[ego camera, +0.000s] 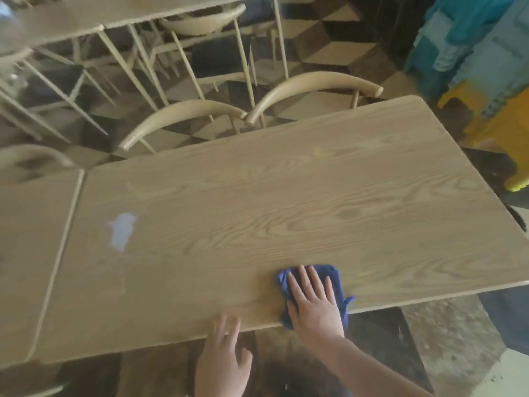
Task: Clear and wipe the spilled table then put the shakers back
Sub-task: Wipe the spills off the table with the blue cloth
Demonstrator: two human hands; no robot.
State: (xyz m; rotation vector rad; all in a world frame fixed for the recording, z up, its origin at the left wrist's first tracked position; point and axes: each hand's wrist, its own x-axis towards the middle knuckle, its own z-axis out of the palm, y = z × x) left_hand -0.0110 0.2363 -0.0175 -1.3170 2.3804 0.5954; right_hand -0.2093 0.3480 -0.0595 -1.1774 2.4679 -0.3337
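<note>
A light wooden table (286,196) fills the middle of the view. My right hand (313,303) lies flat, fingers spread, pressing a blue cloth (335,277) onto the table near its front edge. My left hand (223,359) hovers at the front edge just left of the cloth, fingers apart and holding nothing. A pale whitish patch (121,230) shows on the table's left part. No shakers are in view.
A second table (25,239) butts against the left side. Two curved wooden chair backs (312,87) stand at the far edge, with more chairs and a table (86,15) behind. Blue and yellow objects (492,67) stand at the right.
</note>
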